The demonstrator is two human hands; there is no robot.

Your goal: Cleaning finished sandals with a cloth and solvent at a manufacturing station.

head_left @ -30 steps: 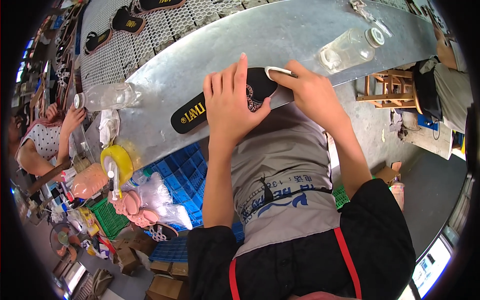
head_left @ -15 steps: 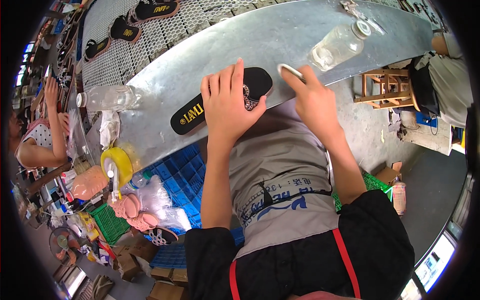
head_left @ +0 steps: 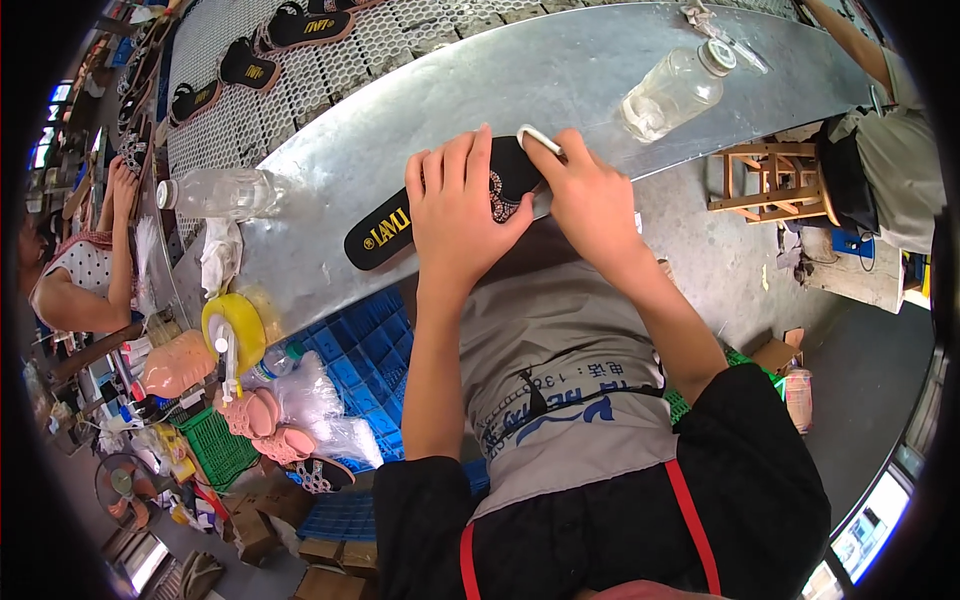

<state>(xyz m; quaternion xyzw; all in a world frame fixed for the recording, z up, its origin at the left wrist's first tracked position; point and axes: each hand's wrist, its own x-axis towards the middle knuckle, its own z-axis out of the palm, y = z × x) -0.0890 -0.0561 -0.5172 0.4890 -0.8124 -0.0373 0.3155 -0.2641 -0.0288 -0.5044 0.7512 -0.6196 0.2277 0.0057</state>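
A black sandal (head_left: pixel 378 238) with gold lettering on its insole and a beaded strap lies slantwise at the near edge of the metal table. My left hand (head_left: pixel 462 205) holds it down, fingers stretched across its middle and thumb by the strap. My right hand (head_left: pixel 592 200) pinches a thin white curved piece (head_left: pixel 541 139) at the sandal's right end; its exact kind is unclear. The index finger lies along that piece and seems to touch the sandal's edge. Part of the strap is hidden under my left hand.
Clear bottles stand on the metal table (head_left: pixel 440 100): one bottle (head_left: pixel 670 95) at right, another bottle (head_left: pixel 225 192) at left near a white cloth (head_left: pixel 219 255) and yellow tape roll (head_left: pixel 245 335). Sandals (head_left: pixel 250 65) line a mesh conveyor (head_left: pixel 350 70). Co-workers sit left and right.
My right hand has moved left with the white piece, from beside the sandal onto its right end. The left hand and sandal have barely shifted. Co-workers' arms have moved.
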